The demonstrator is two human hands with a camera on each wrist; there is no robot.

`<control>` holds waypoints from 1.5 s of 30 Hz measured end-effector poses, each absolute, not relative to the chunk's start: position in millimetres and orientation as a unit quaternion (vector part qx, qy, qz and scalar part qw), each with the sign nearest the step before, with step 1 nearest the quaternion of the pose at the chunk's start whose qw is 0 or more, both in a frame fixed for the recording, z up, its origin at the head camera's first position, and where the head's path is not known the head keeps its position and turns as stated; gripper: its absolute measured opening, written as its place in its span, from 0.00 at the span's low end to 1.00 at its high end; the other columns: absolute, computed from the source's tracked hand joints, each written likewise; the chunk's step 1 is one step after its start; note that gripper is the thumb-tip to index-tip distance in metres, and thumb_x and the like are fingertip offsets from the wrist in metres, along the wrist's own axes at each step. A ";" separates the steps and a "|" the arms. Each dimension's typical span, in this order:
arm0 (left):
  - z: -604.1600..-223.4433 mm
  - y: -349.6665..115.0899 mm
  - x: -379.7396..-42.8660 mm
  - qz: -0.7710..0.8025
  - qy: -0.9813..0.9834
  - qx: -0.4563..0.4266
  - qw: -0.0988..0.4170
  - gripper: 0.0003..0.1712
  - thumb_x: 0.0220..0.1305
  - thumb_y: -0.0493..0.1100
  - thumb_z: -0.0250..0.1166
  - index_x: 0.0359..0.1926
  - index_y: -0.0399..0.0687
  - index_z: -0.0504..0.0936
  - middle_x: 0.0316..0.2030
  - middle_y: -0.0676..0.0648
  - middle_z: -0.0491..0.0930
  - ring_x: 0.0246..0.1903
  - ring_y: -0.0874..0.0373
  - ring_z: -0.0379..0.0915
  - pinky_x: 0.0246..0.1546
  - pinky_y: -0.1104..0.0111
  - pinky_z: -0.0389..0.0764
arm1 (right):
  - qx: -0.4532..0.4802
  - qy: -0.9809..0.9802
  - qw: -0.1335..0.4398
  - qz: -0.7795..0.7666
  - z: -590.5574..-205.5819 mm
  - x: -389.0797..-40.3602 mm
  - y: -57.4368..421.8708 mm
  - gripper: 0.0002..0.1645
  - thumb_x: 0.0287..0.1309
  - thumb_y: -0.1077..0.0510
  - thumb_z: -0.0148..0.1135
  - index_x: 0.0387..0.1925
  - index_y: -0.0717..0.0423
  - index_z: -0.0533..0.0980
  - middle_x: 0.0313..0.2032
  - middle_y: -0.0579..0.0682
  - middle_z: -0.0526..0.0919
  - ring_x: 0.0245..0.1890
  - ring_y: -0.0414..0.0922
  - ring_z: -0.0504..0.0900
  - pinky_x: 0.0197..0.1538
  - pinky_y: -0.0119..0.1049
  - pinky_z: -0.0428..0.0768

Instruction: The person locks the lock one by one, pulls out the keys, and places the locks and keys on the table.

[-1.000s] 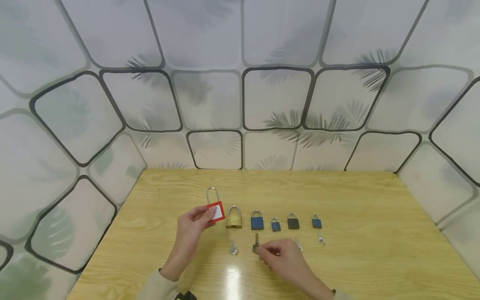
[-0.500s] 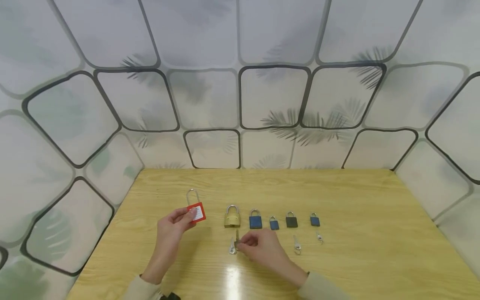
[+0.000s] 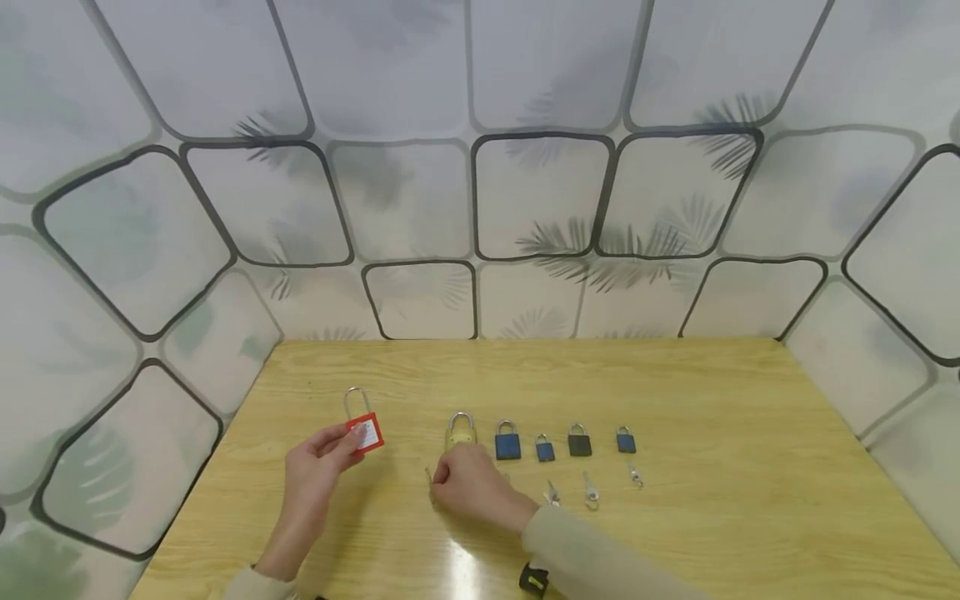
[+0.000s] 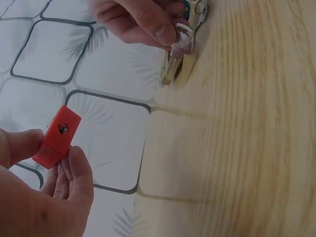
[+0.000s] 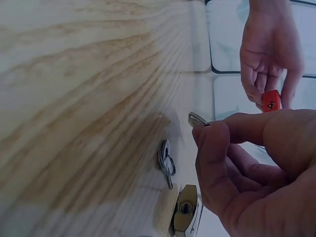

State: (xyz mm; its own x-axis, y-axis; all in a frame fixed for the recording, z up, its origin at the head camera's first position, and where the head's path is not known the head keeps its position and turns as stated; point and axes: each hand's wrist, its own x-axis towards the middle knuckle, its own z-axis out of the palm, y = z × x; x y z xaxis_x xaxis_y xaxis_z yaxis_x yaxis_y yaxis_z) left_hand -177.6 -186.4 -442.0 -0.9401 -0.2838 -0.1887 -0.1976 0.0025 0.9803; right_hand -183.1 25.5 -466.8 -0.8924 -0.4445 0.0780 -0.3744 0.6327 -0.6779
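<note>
My left hand (image 3: 311, 475) holds a red padlock (image 3: 364, 433) with a white label and a long shackle pointing up, above the left part of the table. In the left wrist view, the keyhole end of the red padlock (image 4: 60, 131) faces the camera, between thumb and fingers. To its right, my right hand (image 3: 480, 486) pinches a key (image 4: 174, 61) by its head; the key's other end (image 5: 197, 119) shows in the right wrist view. Behind the right hand is a brass padlock (image 3: 461, 437), partly covered. Other keys (image 5: 167, 160) lie near that brass padlock.
Right of the brass padlock lie a blue padlock (image 3: 507, 447), a small blue padlock (image 3: 544, 452), a black padlock (image 3: 580, 446) and another blue padlock (image 3: 626, 442). Several keys (image 3: 591, 490) lie before them on the wooden table (image 3: 720, 517). A patterned wall (image 3: 540, 300) encloses the back.
My right hand has carried the key leftward, from below the blue padlock to left of the brass one. My left hand has shifted left with the red padlock.
</note>
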 end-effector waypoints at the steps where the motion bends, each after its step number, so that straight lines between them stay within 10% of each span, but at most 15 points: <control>1: -442.0 -186.8 -177.4 -0.686 -0.707 0.171 0.032 0.27 0.62 0.42 0.68 0.53 0.25 0.73 0.29 0.58 0.82 0.29 0.65 0.82 0.33 0.77 0.85 | -0.222 0.905 0.054 -0.359 -466.7 -184.3 22.5 0.09 0.41 0.69 0.65 0.14 0.55 0.83 0.16 0.45 0.84 0.14 0.31 0.72 0.19 0.23 0.74; 28: -443.5 -187.6 -174.9 -0.679 -0.713 0.172 0.025 0.24 0.64 0.41 0.66 0.53 0.25 0.73 0.30 0.57 0.82 0.29 0.65 0.81 0.35 0.75 0.85 | -0.188 0.887 0.089 -0.413 -479.1 -178.4 -4.4 0.09 0.43 0.67 0.67 0.14 0.56 0.82 0.07 0.46 0.80 0.04 0.28 0.68 0.12 0.20 0.68; 45: -462.3 -165.5 -196.6 -0.522 -0.848 0.081 0.025 0.20 0.57 0.44 0.71 0.49 0.38 0.82 0.37 0.35 0.87 0.30 0.55 0.83 0.32 0.64 0.85 | -0.155 0.855 0.126 -0.478 -433.3 -172.0 65.2 0.06 0.59 0.62 0.63 0.32 0.61 0.83 0.23 0.57 0.88 0.17 0.46 0.85 0.18 0.30 0.81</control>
